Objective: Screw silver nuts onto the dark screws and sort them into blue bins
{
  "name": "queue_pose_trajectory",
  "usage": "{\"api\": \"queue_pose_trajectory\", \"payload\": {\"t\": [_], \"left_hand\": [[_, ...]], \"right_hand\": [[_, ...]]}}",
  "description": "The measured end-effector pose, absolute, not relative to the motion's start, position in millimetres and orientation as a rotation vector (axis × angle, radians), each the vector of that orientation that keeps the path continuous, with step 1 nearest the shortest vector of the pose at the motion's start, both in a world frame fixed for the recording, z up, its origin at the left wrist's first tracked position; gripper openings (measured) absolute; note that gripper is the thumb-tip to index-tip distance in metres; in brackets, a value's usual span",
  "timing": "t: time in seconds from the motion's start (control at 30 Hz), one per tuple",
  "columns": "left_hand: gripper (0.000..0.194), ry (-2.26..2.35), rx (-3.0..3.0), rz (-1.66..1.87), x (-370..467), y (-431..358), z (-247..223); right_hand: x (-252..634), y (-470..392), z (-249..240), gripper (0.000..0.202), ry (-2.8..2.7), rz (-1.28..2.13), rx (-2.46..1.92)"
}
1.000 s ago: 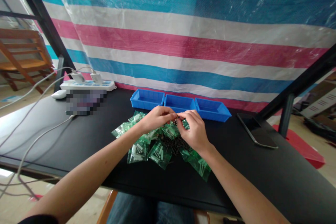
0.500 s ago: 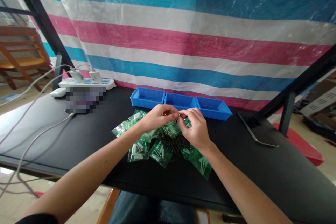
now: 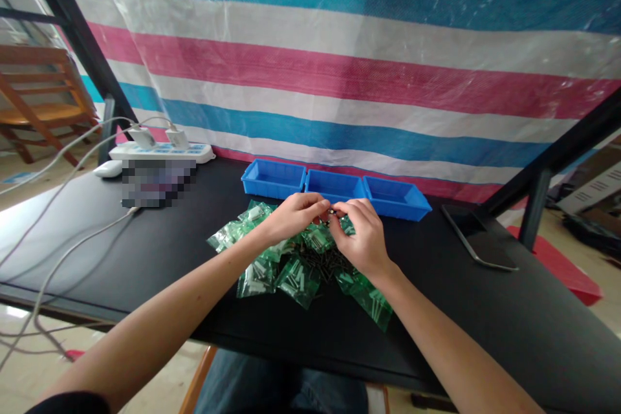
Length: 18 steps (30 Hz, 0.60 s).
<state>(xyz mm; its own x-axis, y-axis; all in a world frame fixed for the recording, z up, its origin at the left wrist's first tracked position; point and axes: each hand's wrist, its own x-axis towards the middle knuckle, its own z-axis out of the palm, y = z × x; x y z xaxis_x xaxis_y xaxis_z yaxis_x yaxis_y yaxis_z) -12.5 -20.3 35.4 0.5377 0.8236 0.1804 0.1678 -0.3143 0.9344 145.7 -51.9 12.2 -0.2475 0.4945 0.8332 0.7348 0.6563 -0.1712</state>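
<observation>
My left hand (image 3: pixel 294 215) and my right hand (image 3: pixel 361 233) meet fingertip to fingertip over the pile, both pinched closed. Between them is a small dark, shiny piece (image 3: pixel 332 211), too small to name. Under and around the hands lie green clear bags (image 3: pixel 298 279) with white, rod-like parts inside. A heap of loose dark screws (image 3: pixel 324 263) shows between the bags, partly hidden by my right hand. Just behind the hands stand a left blue tray (image 3: pixel 274 180), a middle blue tray (image 3: pixel 334 186) and a right blue tray (image 3: pixel 396 199), side by side.
On the black table (image 3: pixel 165 259), a white power strip (image 3: pixel 162 152) with plugs and cables, a white mouse (image 3: pixel 108 169) and a blurred-out object are at the left. A phone (image 3: pixel 478 239) lies at the right. Striped sheeting (image 3: pixel 310 65) hangs behind, between black frame bars.
The fingertips have shifted slightly around the small piece. Otherwise the hands, bags and trays keep nearly the same places.
</observation>
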Motion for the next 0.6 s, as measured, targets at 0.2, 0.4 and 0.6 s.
{"api": "queue_pose_trajectory", "payload": {"t": [0.2,0.4,0.6], "left_hand": [[0.027,0.76,1.814,0.867,-13.2,-17.1,32.4],[0.028,0.802,1.882,0.862,-13.4,-18.5,32.2],[0.033,0.892,1.893,0.864,-10.2,-22.1,33.8]], "right_hand": [[146.8,-52.4,12.6,0.01,-1.903,-0.336,-0.981],[146.8,-51.6,13.7,0.01,-1.918,-0.396,-0.978],[145.8,-52.2,14.4,0.009,-1.935,-0.404,-0.984]]}}
